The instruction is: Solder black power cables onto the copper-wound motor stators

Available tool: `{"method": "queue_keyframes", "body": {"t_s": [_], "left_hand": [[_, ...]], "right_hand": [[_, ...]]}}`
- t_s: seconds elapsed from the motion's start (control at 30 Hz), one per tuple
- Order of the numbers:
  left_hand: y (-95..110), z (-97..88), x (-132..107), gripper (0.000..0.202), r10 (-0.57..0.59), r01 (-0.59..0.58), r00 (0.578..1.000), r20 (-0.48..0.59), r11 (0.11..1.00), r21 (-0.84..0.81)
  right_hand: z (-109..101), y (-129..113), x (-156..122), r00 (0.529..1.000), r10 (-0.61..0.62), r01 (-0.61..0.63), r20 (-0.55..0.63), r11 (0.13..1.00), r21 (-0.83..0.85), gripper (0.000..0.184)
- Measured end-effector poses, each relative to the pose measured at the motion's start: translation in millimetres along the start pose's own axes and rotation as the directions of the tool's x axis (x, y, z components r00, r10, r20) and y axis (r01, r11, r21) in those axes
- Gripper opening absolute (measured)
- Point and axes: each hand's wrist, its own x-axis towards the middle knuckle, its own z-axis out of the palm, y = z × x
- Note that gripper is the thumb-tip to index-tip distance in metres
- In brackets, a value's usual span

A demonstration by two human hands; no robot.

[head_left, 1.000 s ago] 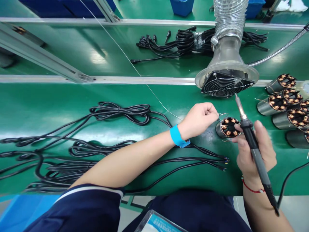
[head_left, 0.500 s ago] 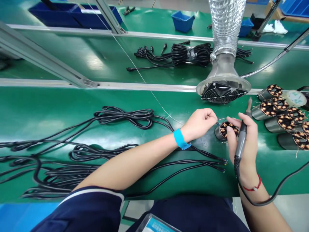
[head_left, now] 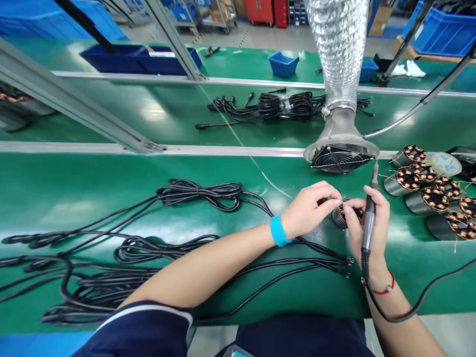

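Note:
My right hand is closed around a soldering iron, its tip pointing up and away from me. The thumb and a finger of that hand also pinch together, meeting the fingertips of my left hand. Between them is a thin wire end, largely covered by the fingers. Just beneath stands a motor stator with copper windings, partly hidden by my right fingers. A thin pale strand runs down from above toward my left wrist.
A fume extractor hood hangs beyond my hands. Several more stators stand at the right. Coiled black cables lie at the left, their stripped ends near my right hand. The iron's cord loops at the lower right.
My two hands have come together, and their fingertips now meet at the wire over the stator. The right thumb has left the stator's top. The view has tilted up somewhat.

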Motion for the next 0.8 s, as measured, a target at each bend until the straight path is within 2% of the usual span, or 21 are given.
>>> {"method": "queue_keyframes", "body": {"t_s": [0.1,0.2,0.37,0.43,0.67,0.8], "left_hand": [[2,-3.8,0,0.016,0.108,-0.116,0.992,0.069,0.985,0.123],[4,-4.9,-1,0.017,0.115,-0.133,0.989,0.090,0.965,0.224],[7,-2.9,-4,0.014,0.070,-0.078,0.997,0.037,0.950,0.303],[8,-2.5,-4,0.013,0.029,-0.037,0.999,0.030,0.945,0.324],[9,-0.5,-5,0.015,-0.104,0.089,0.994,0.039,0.958,0.272],[9,1.9,-6,0.017,-0.130,0.124,0.991,0.012,0.965,0.229]], "right_hand": [[-1,1,0,1.000,-0.020,0.019,0.020,0.999,0.044,0.049],[-1,0,0,0.998,-0.060,0.059,0.029,0.998,0.031,0.049],[-2,1,0,0.975,-0.212,0.213,0.066,0.977,-0.010,0.050],[-6,0,-1,0.971,-0.230,0.233,0.067,0.971,-0.046,0.048],[-30,-11,-15,0.961,-0.270,0.257,-0.059,0.952,-0.168,0.044],[-42,-7,-31,0.929,-0.353,0.327,-0.114,0.925,-0.195,0.030]]}}
